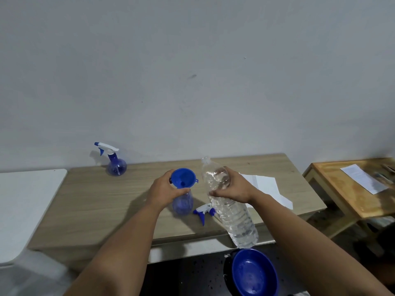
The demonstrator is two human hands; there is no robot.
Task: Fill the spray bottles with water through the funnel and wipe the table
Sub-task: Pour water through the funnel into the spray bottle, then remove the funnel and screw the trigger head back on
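A blue funnel [183, 177] sits in the neck of an open blue spray bottle [183, 203] on the wooden table [102, 201]. My left hand [165, 189] grips that bottle's neck just under the funnel. My right hand [232, 186] holds a large clear water bottle [233, 216], uncapped and tilted with its mouth up and to the left, beside the funnel. The removed white and blue spray head [204, 211] lies on the table between the two bottles. A second blue spray bottle [116, 165] with its head on stands at the back left.
White paper sheets [267, 188] lie on the table behind my right hand. A blue bowl [253, 273] sits low in front of the table's edge. A white surface [25, 201] adjoins the left side, and a smaller wooden table [350, 189] with papers stands at the right.
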